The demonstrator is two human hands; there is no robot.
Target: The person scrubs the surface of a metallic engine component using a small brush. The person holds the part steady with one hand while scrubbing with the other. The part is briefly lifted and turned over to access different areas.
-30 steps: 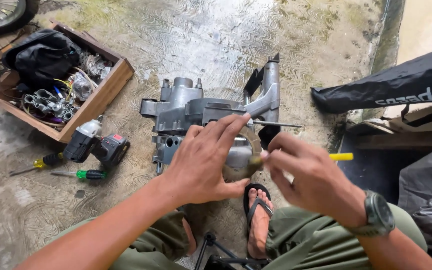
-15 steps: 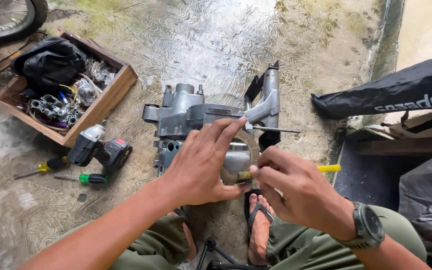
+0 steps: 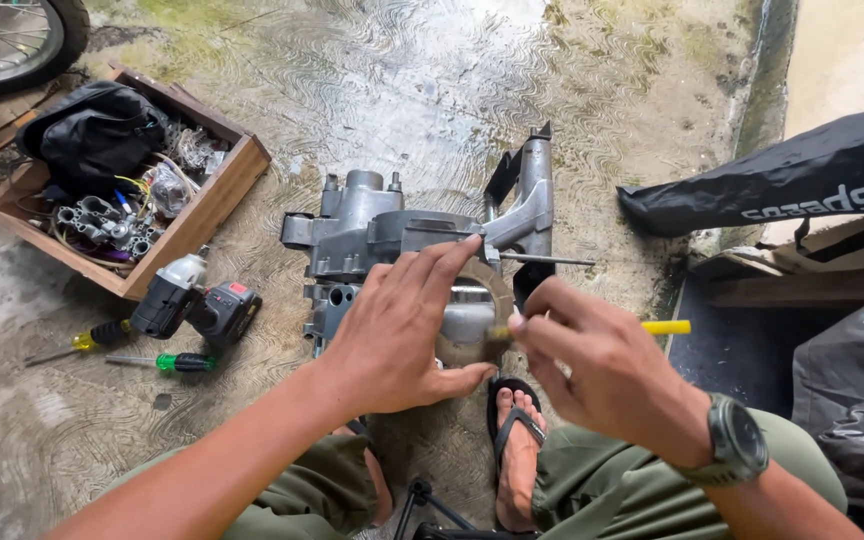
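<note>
A grey metal engine casing [image 3: 382, 235] sits on the wet concrete floor in front of me. My left hand [image 3: 402, 330] lies over its near side, fingers spread on the casing and thumb curled under a round brownish ring-shaped part [image 3: 497, 290]. My right hand [image 3: 607, 365] grips a screwdriver with a yellow handle [image 3: 667, 327], its tip pointing left at that ring. A thin metal rod [image 3: 547, 259] sticks out of the casing to the right. A watch is on my right wrist.
A wooden box [image 3: 207, 205] of parts and a black bag stands at upper left. A cordless impact driver [image 3: 192, 300] and two screwdrivers [image 3: 167, 362] lie left of the casing. A wheel [image 3: 12, 40] is top left, black covers [image 3: 782, 175] on the right. My sandalled foot [image 3: 517, 455] is below.
My right hand with the screwdriver has shifted left, closer to the ring on the casing. My left hand has stayed on the casing.
</note>
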